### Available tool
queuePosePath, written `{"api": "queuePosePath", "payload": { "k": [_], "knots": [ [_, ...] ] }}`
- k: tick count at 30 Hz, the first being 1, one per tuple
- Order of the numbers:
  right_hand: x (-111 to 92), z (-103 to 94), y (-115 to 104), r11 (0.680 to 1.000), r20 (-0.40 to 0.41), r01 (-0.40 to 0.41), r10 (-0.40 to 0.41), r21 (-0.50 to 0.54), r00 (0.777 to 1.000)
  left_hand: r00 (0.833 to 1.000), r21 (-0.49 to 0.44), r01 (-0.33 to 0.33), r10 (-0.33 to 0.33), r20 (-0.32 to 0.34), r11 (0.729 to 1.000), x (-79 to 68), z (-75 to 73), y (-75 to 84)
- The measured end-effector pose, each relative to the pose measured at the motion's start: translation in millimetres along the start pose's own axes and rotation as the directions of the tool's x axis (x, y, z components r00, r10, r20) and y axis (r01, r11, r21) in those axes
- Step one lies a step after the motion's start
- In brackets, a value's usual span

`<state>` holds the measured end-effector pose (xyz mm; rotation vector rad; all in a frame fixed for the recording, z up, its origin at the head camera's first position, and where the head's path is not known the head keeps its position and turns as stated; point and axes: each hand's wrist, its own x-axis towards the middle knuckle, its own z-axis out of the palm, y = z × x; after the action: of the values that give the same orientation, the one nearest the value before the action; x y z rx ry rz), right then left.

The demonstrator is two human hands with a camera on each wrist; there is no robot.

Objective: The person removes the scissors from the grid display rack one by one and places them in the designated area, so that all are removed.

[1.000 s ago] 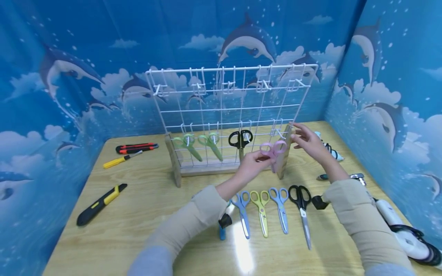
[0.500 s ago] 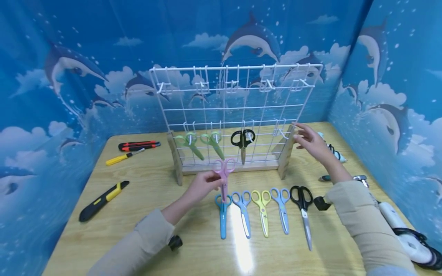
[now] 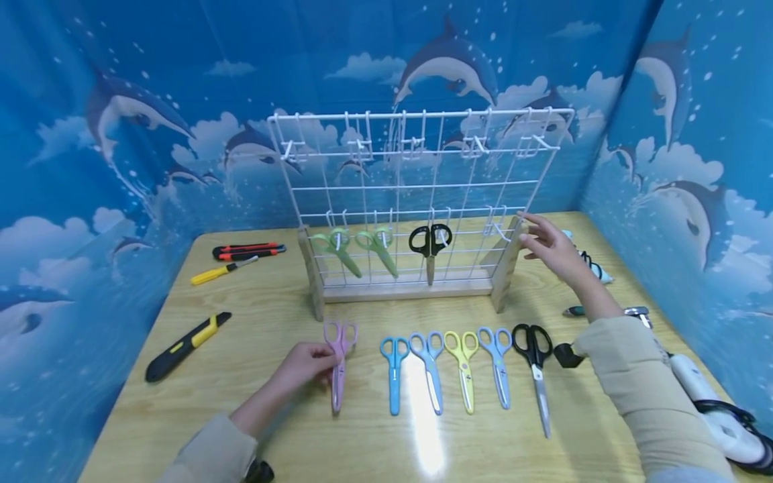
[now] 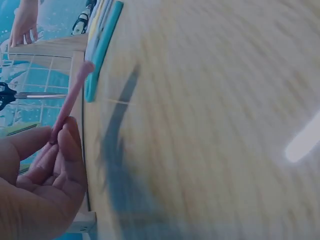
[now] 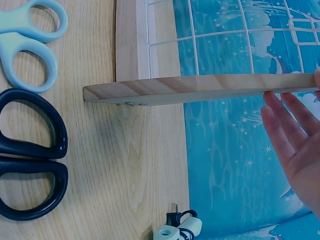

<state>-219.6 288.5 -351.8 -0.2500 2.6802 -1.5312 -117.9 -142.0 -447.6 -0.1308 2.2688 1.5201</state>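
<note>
My left hand (image 3: 306, 365) pinches a pair of pink scissors (image 3: 337, 392) at the left of the scissors row, handles pointing away from me. In the left wrist view, thumb and fingers close on the pink scissors (image 4: 70, 102) above the table, with a shadow below. My right hand (image 3: 552, 248) touches the wooden side post (image 3: 507, 272) of a white wire rack (image 3: 417, 186); in the right wrist view its fingertips rest along the post's edge (image 5: 210, 82). Two green scissors (image 3: 345, 260) and black-handled scissors (image 3: 430, 251) hang on the rack's lower hooks.
Blue scissors (image 3: 394, 389), yellow scissors (image 3: 465, 382) and large black scissors (image 3: 540, 396) lie in the row with others. Left are a utility knife (image 3: 181, 352), a yellow screwdriver (image 3: 214, 274) and red-black cutters (image 3: 249, 252). A white corded device (image 3: 718, 422) lies at right.
The left hand has carried the pink scissors from the rack's right end leftward and toward me, to the left of the row. The right hand stays at the post; the view shifts slightly.
</note>
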Motion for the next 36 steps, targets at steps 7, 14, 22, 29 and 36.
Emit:
{"api": "queuePosePath", "payload": {
  "k": [7,14,22,29,36],
  "knots": [
    [1.0,0.9,-1.7,1.000,-0.004,-0.009,0.009,-0.008,1.000,0.992,0.033,-0.021,0.017,0.125,0.999,2.1,6.4,-8.6],
    [1.4,1.7,-0.3,1.000,-0.009,-0.016,0.016,-0.001,1.000,0.992,0.074,-0.003,-0.007,0.129,0.997,8.3,19.9,-8.2],
    [0.9,1.3,-1.3,1.000,-0.017,-0.011,0.010,-0.014,1.000,0.991,0.076,0.041,-0.051,0.125,0.996,12.4,30.8,-3.5],
    [0.8,2.6,-1.8,1.000,-0.024,-0.017,0.016,-0.012,1.000,0.989,0.086,0.080,-0.090,0.119,0.993,12.8,34.7,-0.6],
    [0.9,1.9,-0.9,1.000,-0.022,-0.016,0.016,-0.009,1.000,0.983,0.063,0.117,-0.125,0.137,0.991,8.8,35.7,7.1]
  ]
}}
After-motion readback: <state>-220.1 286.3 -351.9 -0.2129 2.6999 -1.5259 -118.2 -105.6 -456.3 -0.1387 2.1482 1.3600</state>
